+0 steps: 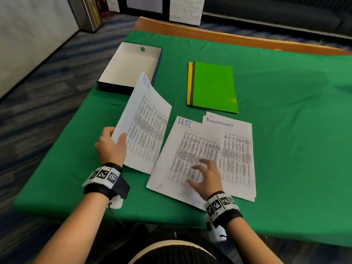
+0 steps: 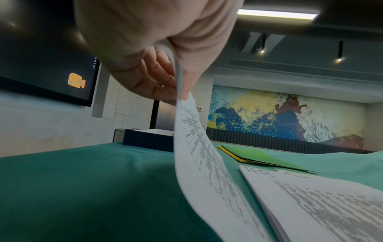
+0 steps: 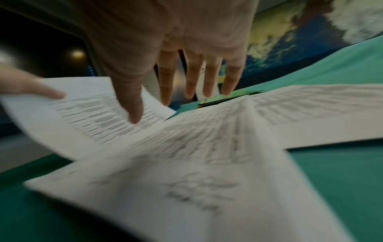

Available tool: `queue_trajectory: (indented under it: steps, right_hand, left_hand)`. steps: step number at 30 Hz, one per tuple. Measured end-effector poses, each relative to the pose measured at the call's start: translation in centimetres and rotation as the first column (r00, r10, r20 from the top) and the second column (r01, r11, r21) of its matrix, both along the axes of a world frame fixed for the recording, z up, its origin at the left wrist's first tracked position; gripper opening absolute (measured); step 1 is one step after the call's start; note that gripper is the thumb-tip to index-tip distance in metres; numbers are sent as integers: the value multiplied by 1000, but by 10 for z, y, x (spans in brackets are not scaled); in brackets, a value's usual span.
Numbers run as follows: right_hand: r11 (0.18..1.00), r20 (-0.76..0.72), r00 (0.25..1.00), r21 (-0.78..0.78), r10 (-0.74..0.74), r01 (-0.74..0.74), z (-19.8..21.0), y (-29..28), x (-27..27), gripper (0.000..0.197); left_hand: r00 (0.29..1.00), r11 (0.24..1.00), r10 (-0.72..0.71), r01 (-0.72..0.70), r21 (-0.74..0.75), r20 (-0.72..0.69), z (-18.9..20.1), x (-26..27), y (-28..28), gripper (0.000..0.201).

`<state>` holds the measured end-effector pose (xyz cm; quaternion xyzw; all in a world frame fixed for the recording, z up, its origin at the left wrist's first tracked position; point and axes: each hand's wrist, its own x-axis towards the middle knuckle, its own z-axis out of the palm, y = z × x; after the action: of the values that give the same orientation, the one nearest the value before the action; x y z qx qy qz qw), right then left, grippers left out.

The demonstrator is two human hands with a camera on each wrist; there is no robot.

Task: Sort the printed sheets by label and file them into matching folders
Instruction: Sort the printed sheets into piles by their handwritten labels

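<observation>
My left hand (image 1: 112, 143) pinches the left edge of a printed sheet marked "H.R." (image 1: 146, 122), lifting that edge so the sheet (image 2: 199, 147) curves up off the green cloth. Thumb on top, fingers (image 2: 153, 81) beneath. To its right lies another "H.R." sheet (image 1: 182, 155) on top of a pile, overlapping a sheet marked "Receptionist" (image 1: 236, 149). My right hand (image 1: 205, 174) hovers with spread, straight fingers (image 3: 190, 78) just over the flat "H.R." sheet (image 3: 186, 163), holding nothing. A stack of folders, green (image 1: 214, 86) on top with dark and yellow edges (image 1: 189, 82), lies beyond the sheets.
An open white-lined box with dark sides (image 1: 129, 67) stands at the far left of the green cloth (image 1: 295, 121). The table's wooden edge (image 1: 228, 38) runs along the back. The cloth's left edge drops to carpeted floor (image 1: 43, 96).
</observation>
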<state>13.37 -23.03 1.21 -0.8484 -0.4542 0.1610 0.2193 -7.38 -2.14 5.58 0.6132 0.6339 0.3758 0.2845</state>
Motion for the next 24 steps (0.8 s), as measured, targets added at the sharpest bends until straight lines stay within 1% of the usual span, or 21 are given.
queue_trajectory:
  steps: [1, 3, 4, 5, 6, 8, 10, 13, 15, 17, 18, 20, 22, 24]
  right_hand:
    - [994, -45, 994, -29, 103, -104, 0, 4, -11, 53]
    - [953, -88, 962, -143, 257, -268, -5, 14, -31, 69]
    - [924, -86, 948, -210, 307, -319, -9, 17, -38, 76]
    - [899, -79, 938, -269, 336, -345, -12, 20, -43, 79]
    - [888, -70, 936, -297, 345, -350, -15, 22, -46, 78]
    - [904, -72, 942, -267, 328, -335, -19, 23, -45, 65]
    - [918, -117, 943, -218, 312, -331, -17, 23, -43, 53]
    - [925, -187, 943, -215, 277, -314, -10, 24, -38, 46]
    - [946, -275, 940, -193, 203, -261, -5, 25, -34, 40]
    - [966, -342, 931, -169, 130, -197, 2, 26, -29, 26]
    - [977, -354, 931, -153, 88, -151, 6, 26, -27, 21]
    - [995, -398, 917, -101, -15, -27, 13, 23, -20, 19]
    - [992, -487, 864, -54, -127, 115, 20, 19, -15, 18]
    - [955, -551, 798, 5, -246, 298, 29, 15, -9, 15]
  left_hand:
    - [1000, 1000, 0, 0, 16, 10, 1, -2, 0, 21]
    - [999, 999, -21, 19, 46, 32, 4, -6, 1, 21]
    - [998, 998, -37, 34, 56, 42, 6, -8, 1, 21]
    - [997, 997, -52, 49, 64, 51, 8, -9, 0, 21]
    - [996, 996, -65, 61, 69, 56, 9, -10, 0, 21]
    - [995, 994, -85, 81, 74, 61, 10, -13, -1, 19]
    - [993, 993, -103, 98, 67, 64, 10, -17, 0, 19]
    - [990, 990, -128, 124, 65, 62, 10, -22, 5, 21]
    - [988, 987, -144, 140, 78, 61, 11, -24, 8, 21]
    - [986, 986, -153, 148, 83, 66, 13, -26, 11, 21]
    - [986, 985, -155, 149, 83, 66, 13, -27, 13, 21]
    - [985, 985, -159, 153, 84, 71, 13, -29, 16, 21]
    - [984, 984, -159, 153, 87, 73, 12, -31, 17, 21]
    - [985, 985, -155, 147, 94, 78, 13, -32, 18, 21]
